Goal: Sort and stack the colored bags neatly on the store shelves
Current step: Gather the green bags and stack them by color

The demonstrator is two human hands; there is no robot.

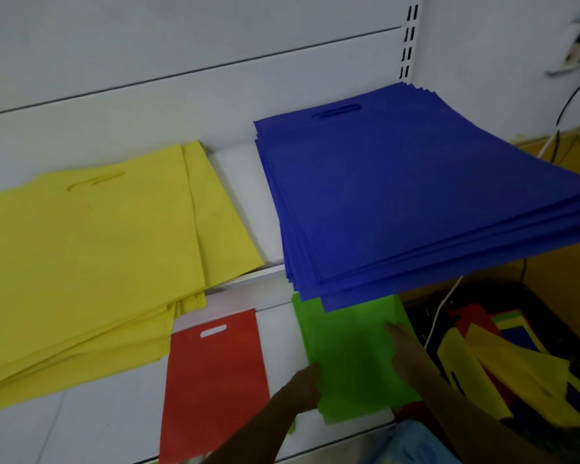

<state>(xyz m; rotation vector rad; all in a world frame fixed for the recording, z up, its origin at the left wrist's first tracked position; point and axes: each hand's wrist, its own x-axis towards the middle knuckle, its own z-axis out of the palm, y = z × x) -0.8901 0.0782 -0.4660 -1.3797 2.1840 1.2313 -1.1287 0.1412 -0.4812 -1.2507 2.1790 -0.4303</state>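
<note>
A green bag (352, 349) lies flat on the lower white shelf (282, 339), its far end tucked under the overhanging blue stack. My left hand (303, 385) holds the green bag's left edge. My right hand (404, 349) lies flat on its right side. A red bag (211, 383) with a cut-out handle lies to the left on the same shelf. On the upper shelf sit a yellow stack (91, 262) at left and a blue stack (416, 195) at right.
A heap of mixed yellow, red and blue bags (503, 360) lies low at the right beside the shelving. White and black cables (439, 313) hang at the right. The slotted shelf upright (407, 38) stands at the back.
</note>
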